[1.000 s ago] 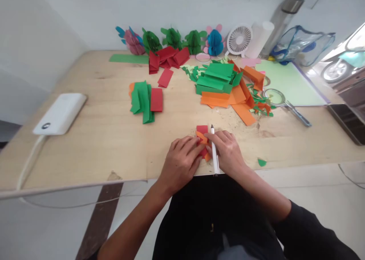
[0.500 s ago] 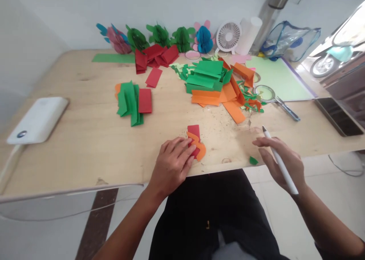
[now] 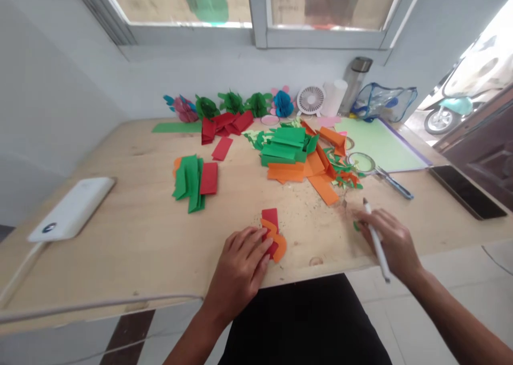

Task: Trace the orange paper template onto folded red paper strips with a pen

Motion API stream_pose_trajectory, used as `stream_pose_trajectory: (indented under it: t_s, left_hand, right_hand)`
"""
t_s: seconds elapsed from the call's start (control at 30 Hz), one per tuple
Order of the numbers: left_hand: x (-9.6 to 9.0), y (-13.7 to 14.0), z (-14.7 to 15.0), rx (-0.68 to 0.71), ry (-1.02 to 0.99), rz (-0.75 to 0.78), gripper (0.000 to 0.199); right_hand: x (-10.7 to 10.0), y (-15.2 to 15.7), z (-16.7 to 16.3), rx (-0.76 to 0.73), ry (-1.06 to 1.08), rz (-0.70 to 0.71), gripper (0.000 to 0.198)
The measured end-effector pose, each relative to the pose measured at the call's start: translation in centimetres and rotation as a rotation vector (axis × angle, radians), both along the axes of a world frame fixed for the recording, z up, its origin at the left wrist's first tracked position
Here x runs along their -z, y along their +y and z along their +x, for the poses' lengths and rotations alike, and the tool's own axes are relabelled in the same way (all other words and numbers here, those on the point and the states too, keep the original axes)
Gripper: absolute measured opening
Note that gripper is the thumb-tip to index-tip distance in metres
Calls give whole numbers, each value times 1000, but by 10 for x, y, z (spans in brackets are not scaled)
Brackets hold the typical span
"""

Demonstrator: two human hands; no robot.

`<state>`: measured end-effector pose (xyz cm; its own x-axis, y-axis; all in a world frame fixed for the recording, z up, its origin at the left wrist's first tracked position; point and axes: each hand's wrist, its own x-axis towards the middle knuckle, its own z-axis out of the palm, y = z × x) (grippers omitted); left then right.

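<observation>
On the table, my left hand [image 3: 240, 263] lies with its fingers stretched out and fingertips resting on an orange paper cutout [image 3: 279, 246]. The curvy cutout lies over a folded red paper strip [image 3: 270, 215], whose lower part is partly covered. Over to the right, my right hand [image 3: 390, 242] is closed around a white pen [image 3: 378, 246], its dark tip pointing away from me. A small green paper scrap [image 3: 356, 226] shows at that hand's fingertips; whether it is pinched or only touched is unclear.
Folded green papers [image 3: 188, 183] with a red one [image 3: 209, 178] lie left. Green [image 3: 286, 140] and orange folded strips [image 3: 285, 171] are heaped mid-table, near a tape roll [image 3: 361, 162], a cutter [image 3: 395, 185] and a phone [image 3: 467, 191]. A white power bank [image 3: 72, 209] lies far left.
My right hand has moved to the green scrap, which now sits farther from the table's front edge. My left hand stays on the orange cutout. The view has tilted up, showing the window.
</observation>
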<state>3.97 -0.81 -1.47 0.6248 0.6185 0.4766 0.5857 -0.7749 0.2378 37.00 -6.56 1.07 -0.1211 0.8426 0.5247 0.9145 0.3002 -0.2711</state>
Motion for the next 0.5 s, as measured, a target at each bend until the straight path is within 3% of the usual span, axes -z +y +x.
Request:
stream_pose_trajectory:
  t_s: [0.1,0.17,0.23,0.3,0.4,0.5]
  left_hand:
    - [-1,0,0,-10,-14,3,26]
    - [-2,0,0,-14,-32,2,26]
    - [-3,-1,-1,-14,-55,1,26]
    - [-3,-1,-1,-12,-69,-11,26]
    - [-2,-1,0,-22,-80,-27,26]
    - [-2,-2,1,-39,-67,-34,24]
  right_hand:
    - [-16,65,32,180,-91,174,15]
    - [-25,102,46,280,-126,174,22]
    - [-29,119,50,358,-97,194,27]
    - [-29,115,42,386,-10,235,27]
    - [-22,81,10,346,142,150,23]
    - [-11,47,-35,216,218,26,19]
